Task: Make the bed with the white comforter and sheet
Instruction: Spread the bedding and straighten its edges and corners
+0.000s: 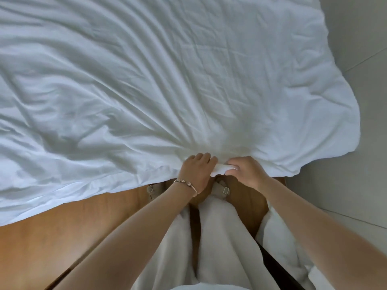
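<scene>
Our left hand clamps the near hem of the white comforter; just right of it, almost touching, our right hand pinches the same bunched edge. From this double grip the comforter fans away ahead of us over the bed, far more of it lying to the left. We judge a straight pull toward us comes next.

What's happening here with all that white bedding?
A person is making a bed. Both hands, the left hand with a thin bracelet on its wrist and the right hand, grip the near edge of the wrinkled white comforter, bunching it between them. Creases fan out from the grip across the bed. The orange-brown wooden bed frame shows below the edge, so the cover is not yet straightened.
</scene>
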`<state>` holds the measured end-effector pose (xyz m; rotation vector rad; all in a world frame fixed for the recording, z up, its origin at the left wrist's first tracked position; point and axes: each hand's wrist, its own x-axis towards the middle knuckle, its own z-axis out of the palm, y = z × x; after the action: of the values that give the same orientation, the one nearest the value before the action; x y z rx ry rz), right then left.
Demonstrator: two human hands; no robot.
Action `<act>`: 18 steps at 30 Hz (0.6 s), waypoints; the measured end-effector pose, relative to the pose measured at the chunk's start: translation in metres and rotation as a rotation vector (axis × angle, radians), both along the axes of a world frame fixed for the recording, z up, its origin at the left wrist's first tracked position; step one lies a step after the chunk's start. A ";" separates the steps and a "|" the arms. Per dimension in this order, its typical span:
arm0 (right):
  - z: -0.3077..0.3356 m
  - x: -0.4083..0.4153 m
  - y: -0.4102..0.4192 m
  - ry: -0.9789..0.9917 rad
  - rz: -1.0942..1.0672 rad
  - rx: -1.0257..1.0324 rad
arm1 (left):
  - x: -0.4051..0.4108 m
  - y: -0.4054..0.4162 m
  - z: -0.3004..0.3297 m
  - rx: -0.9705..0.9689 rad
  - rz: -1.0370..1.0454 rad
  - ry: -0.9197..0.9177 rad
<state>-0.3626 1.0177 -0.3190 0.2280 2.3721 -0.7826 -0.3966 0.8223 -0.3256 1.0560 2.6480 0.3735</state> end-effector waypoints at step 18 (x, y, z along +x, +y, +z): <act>0.026 0.012 -0.091 0.141 0.089 0.246 | -0.045 -0.087 0.009 0.011 0.179 -0.428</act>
<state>-0.3504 0.9263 -0.2934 0.1718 2.5919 -0.4782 -0.4414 0.7352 -0.3166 0.6518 2.3557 0.5792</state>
